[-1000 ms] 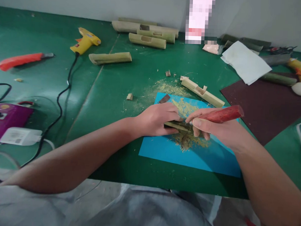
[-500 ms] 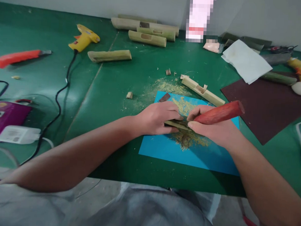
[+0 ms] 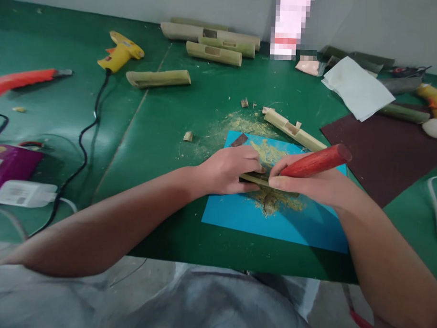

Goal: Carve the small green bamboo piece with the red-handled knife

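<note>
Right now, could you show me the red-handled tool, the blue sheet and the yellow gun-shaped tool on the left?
Red-handled tool (image 3: 314,161): head view, middle of its red handle.
Blue sheet (image 3: 231,212): head view, bare lower-left part.
Yellow gun-shaped tool (image 3: 120,54): head view, its yellow body.

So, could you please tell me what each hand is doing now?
Left hand: closed on the bamboo piece.
Right hand: closed around the red handle.

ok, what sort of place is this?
Likely a craft workshop: notched bamboo tubes, what looks like a glue gun, and the right hand holding a red-handled tool near shavings.
</note>
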Tool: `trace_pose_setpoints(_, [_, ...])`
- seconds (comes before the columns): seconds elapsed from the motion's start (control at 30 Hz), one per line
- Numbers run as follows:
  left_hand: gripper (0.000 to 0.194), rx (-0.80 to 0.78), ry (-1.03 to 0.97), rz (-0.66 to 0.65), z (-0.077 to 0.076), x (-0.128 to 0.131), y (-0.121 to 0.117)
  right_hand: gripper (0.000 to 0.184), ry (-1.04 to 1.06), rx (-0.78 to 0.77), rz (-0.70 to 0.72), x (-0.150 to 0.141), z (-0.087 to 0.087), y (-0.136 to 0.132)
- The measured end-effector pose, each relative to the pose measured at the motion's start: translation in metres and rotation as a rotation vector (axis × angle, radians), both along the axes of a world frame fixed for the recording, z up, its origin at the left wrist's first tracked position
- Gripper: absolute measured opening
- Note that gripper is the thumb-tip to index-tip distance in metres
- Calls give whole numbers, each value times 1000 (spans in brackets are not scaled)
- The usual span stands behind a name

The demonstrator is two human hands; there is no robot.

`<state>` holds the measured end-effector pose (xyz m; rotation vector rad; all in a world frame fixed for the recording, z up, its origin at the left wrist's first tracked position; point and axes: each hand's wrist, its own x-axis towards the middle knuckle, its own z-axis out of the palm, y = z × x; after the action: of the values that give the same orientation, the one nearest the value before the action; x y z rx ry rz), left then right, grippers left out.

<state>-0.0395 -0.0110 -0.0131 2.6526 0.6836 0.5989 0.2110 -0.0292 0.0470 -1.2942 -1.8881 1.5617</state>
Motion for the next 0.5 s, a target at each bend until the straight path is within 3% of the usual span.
trace_pose_setpoints(0.23, [25,44,-95,-34,-7,0,2,38,-102,-19,-76,-11,4,-4])
trace_pose_setpoints(0.37, [24,36,-83,-30,-6,-1,2,29,-73,-1,-59,-12,2,-5])
trace_pose_setpoints(0.5, [24,-2,-68,-28,-3,0,1,9,-71,56,20,-7,1,-1])
